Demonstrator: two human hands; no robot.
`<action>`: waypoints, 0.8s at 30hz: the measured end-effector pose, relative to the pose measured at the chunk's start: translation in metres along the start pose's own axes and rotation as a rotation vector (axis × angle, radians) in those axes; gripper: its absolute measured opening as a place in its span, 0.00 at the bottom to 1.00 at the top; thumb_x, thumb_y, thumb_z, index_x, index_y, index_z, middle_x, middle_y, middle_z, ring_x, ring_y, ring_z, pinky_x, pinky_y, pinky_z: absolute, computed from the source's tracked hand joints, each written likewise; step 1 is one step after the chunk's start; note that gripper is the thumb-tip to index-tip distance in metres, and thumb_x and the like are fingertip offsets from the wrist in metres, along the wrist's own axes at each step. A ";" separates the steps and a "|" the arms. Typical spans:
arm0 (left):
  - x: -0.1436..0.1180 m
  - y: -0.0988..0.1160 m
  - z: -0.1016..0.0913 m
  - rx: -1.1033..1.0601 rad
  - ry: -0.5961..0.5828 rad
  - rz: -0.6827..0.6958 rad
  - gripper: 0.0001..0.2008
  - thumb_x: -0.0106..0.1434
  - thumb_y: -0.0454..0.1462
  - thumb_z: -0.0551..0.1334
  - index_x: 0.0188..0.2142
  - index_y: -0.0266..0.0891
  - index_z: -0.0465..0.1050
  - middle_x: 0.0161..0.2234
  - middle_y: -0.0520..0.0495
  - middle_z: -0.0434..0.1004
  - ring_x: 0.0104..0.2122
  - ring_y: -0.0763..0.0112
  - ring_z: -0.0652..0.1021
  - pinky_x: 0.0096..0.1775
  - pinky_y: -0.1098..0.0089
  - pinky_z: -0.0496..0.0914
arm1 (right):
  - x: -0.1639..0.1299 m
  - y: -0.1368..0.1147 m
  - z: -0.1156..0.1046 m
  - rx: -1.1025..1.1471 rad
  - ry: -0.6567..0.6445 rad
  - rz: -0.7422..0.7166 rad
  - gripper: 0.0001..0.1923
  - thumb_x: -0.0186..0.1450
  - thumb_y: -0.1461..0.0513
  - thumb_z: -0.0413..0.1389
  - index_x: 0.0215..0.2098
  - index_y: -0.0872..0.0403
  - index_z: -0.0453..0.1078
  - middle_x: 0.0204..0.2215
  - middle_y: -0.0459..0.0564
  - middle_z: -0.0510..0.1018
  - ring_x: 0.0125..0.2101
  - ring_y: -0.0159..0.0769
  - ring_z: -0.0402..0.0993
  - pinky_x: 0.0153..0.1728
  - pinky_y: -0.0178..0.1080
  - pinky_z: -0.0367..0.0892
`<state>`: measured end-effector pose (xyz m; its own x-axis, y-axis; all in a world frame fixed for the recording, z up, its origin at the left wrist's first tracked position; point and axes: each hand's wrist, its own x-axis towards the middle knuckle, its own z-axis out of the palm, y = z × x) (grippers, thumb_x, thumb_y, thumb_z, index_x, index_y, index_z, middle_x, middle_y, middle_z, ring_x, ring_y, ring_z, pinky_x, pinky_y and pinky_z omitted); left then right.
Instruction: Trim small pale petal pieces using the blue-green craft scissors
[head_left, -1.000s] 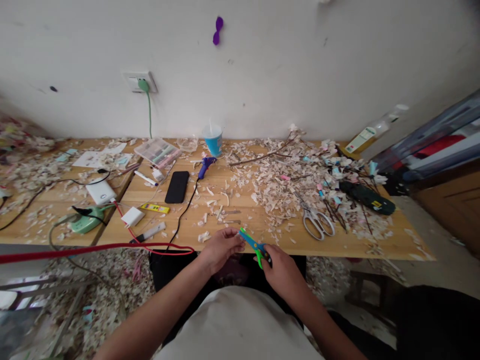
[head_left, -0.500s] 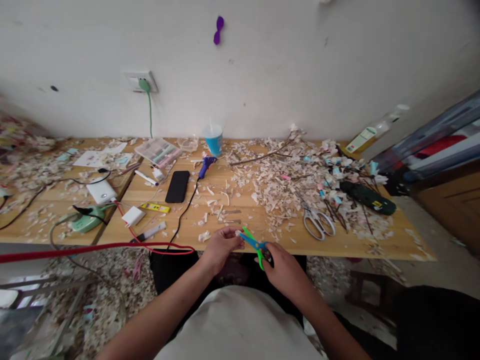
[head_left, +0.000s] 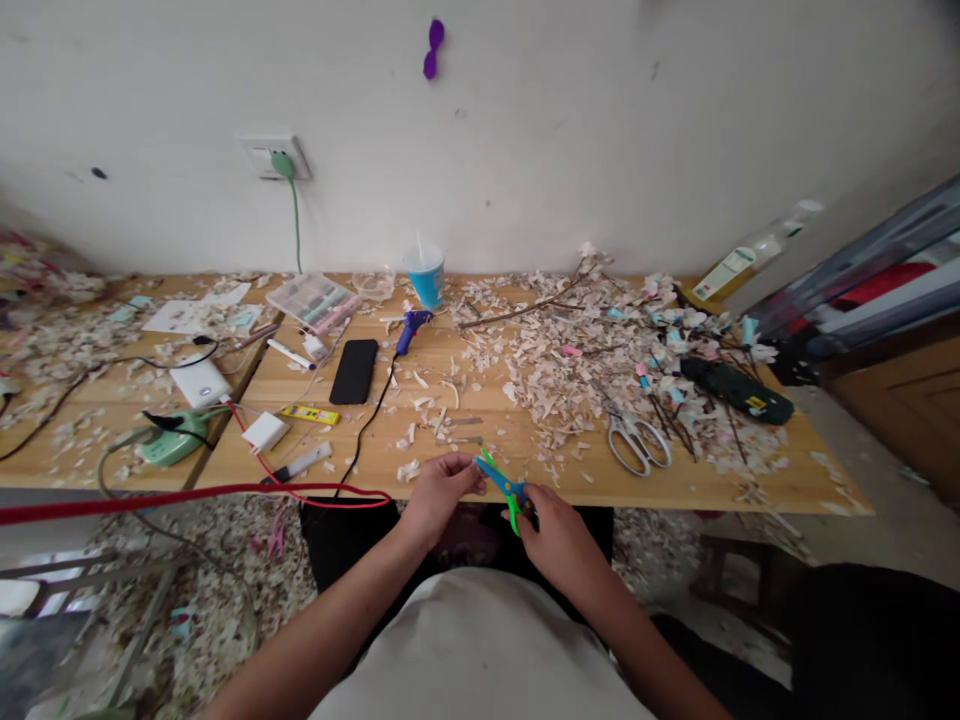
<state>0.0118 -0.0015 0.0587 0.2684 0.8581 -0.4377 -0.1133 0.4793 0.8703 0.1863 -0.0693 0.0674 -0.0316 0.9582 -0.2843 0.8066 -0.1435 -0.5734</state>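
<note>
The right hand (head_left: 559,535) is gripping one pair of green-and-blue scissors (head_left: 501,485) at the table's (head_left: 525,455) near edge, blades parted. The left hand (head_left: 439,490) is pinching something too small to identify at the blades. A second pair, metal scissors (head_left: 634,440), is lying among the shavings (head_left: 570,370). One phone (head_left: 355,371) is sitting further left.

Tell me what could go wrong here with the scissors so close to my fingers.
The small scissors in your right hand point at your left hand, whose fingertips pinch something tiny beside the blades, so a slip might nick a finger. The red cable hangs along the table edge near your left arm and could snag. More cut scraps may fall to the floor.
</note>
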 end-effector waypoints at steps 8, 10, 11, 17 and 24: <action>-0.001 0.010 -0.002 0.184 -0.008 0.047 0.12 0.56 0.43 0.66 0.31 0.35 0.78 0.23 0.49 0.77 0.24 0.73 0.75 0.31 0.73 0.69 | -0.002 -0.003 0.003 0.034 0.009 -0.014 0.04 0.63 0.64 0.51 0.37 0.54 0.65 0.36 0.52 0.74 0.38 0.41 0.71 0.40 0.38 0.61; -0.001 0.010 -0.002 0.194 -0.005 0.052 0.11 0.56 0.42 0.66 0.31 0.35 0.77 0.22 0.49 0.77 0.24 0.73 0.75 0.31 0.73 0.69 | -0.002 -0.004 0.004 0.040 0.012 -0.020 0.03 0.63 0.65 0.51 0.37 0.54 0.65 0.36 0.52 0.74 0.38 0.41 0.71 0.40 0.38 0.61; -0.002 0.010 -0.002 0.196 -0.005 0.055 0.10 0.56 0.41 0.66 0.31 0.35 0.77 0.23 0.49 0.77 0.24 0.73 0.75 0.31 0.73 0.69 | -0.002 -0.004 0.005 0.041 0.011 -0.023 0.03 0.63 0.65 0.51 0.36 0.54 0.65 0.36 0.52 0.74 0.38 0.41 0.71 0.40 0.37 0.61; -0.004 0.008 0.000 0.200 -0.032 0.054 0.08 0.55 0.39 0.65 0.28 0.35 0.76 0.22 0.50 0.76 0.23 0.74 0.74 0.30 0.73 0.68 | -0.004 -0.006 0.004 0.055 -0.003 -0.027 0.03 0.63 0.64 0.52 0.36 0.53 0.65 0.34 0.51 0.74 0.37 0.40 0.71 0.39 0.37 0.61; -0.007 0.012 0.002 0.256 -0.038 0.051 0.08 0.55 0.39 0.64 0.28 0.35 0.76 0.22 0.50 0.76 0.23 0.73 0.74 0.30 0.73 0.67 | -0.006 -0.005 0.003 0.058 0.001 -0.017 0.06 0.62 0.64 0.52 0.38 0.54 0.66 0.36 0.53 0.74 0.38 0.41 0.72 0.40 0.37 0.62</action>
<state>0.0106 -0.0023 0.0733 0.3047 0.8703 -0.3869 0.1166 0.3690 0.9221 0.1806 -0.0750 0.0698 -0.0442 0.9609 -0.2733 0.7704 -0.1414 -0.6217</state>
